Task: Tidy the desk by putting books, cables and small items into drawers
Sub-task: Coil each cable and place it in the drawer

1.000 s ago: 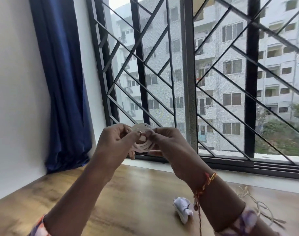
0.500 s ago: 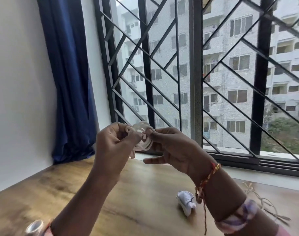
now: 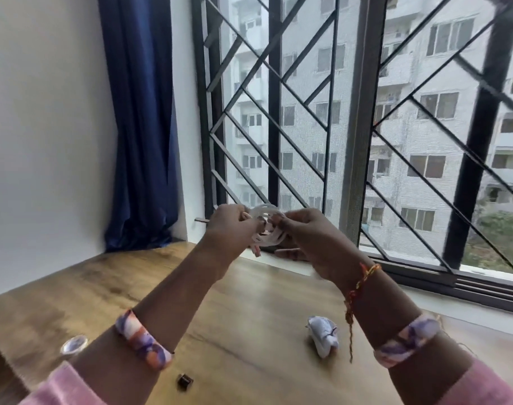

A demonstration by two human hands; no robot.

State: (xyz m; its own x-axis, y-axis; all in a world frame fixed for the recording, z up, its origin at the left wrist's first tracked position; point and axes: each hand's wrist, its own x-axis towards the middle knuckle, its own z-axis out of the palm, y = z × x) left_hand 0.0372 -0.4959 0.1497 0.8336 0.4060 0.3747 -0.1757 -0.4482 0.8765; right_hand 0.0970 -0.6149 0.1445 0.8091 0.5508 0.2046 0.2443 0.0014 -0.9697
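Both hands, left hand point(image 3: 231, 226) and right hand point(image 3: 304, 235), pinch a coiled white cable point(image 3: 265, 226) held up above the far worktop point(image 3: 249, 317). Coiling seems underway; next it likely needs securing, then a drawer.

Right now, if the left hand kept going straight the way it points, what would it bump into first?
The left hand points forward and rightward at the white cable coil it already grips. Past that it would likely meet the right hand's fingers, then the window grille; depth is unclear.
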